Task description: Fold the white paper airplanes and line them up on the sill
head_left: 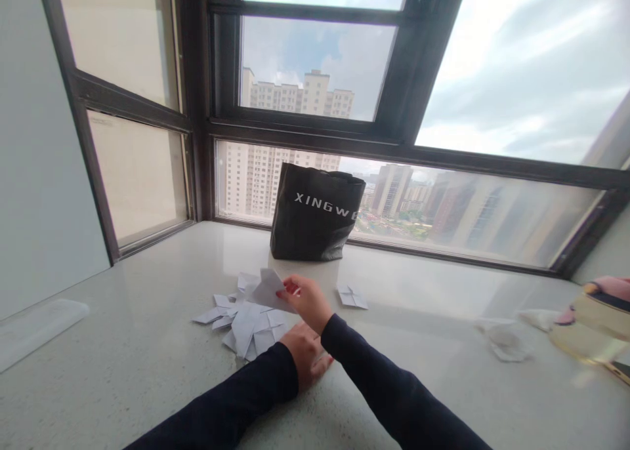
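My right hand (310, 300) pinches a folded piece of white paper (268, 289), raised over the back of a loose pile of folded white paper pieces (246, 325). Below it, my left hand (304, 357) rests low against the counter at the right side of the pile. Its thumb stands apart from the bent fingers, and no object shows between them; some fingertips are hidden behind my right wrist. To the right of both hands, a white paper square folded with crossing creases (352, 297) lies by itself.
A black bag (315, 217) with white letters stands by the window behind the pile. On the right are a crumpled clear plastic wrapper (509, 342) and a yellowish, pink-trimmed item (588, 322). A translucent flat strip (44, 328) lies at left on the speckled white counter (123, 384).
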A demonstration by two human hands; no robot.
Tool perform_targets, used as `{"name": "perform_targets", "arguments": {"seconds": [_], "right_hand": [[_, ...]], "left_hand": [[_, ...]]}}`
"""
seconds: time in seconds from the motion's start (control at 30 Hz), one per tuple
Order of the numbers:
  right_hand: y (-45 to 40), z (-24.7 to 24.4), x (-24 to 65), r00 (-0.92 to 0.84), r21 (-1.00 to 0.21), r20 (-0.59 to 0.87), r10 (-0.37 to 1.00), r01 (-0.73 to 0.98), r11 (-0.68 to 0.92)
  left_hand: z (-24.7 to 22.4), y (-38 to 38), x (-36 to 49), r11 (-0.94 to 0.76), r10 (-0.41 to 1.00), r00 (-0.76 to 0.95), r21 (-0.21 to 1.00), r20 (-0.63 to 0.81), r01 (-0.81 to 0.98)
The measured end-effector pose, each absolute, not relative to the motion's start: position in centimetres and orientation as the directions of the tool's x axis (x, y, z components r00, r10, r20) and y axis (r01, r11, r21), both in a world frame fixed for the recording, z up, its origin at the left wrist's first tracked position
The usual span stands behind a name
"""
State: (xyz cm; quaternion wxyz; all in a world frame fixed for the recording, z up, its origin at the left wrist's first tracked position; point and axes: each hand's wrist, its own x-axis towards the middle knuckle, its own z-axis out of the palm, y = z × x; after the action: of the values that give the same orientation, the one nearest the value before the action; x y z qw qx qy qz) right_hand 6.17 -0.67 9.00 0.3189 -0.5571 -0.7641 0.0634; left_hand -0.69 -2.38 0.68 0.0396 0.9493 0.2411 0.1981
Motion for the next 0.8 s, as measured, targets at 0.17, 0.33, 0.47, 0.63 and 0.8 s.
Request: {"name": "perform_targets", "arguments": {"seconds": [0.17, 0.33, 0.47, 0.63, 0.8], "right_hand": [[-3.6, 9.2, 14.8, 0.173, -0.781, 0.354, 0.919, 0.596, 0.189], [-7.7, 7.1, 20.2, 0.282, -0.874, 0.076, 0.956, 0.48, -0.072], [-8.8, 5.5, 20.5, 0.281, -0.819, -0.021, 0.959, 0.546, -0.178], [-8.4, 4.7, 19.7, 0.315, -0.698, 0.049, 0.948, 0.69, -0.193], [-8.5, 4.3, 19.4, 0.298, -0.515, 0.098, 0.949, 0.832, -0.208]], "left_hand": [[1.7, -2.6, -1.1, -0.89, 0.455, 0.841, 0.194, 0.294, 0.413], [1.7, -2.7, -1.1, -0.888, 0.456, 0.845, 0.211, 0.279, 0.41], [1.6, -2.6, -1.1, -0.891, 0.452, 0.844, 0.198, 0.29, 0.409], [1.6, -2.5, -1.2, -0.896, 0.443, 0.842, 0.176, 0.308, 0.407], [2.0, -2.8, -1.2, -0.901, 0.433, 0.837, 0.158, 0.335, 0.403]]}}
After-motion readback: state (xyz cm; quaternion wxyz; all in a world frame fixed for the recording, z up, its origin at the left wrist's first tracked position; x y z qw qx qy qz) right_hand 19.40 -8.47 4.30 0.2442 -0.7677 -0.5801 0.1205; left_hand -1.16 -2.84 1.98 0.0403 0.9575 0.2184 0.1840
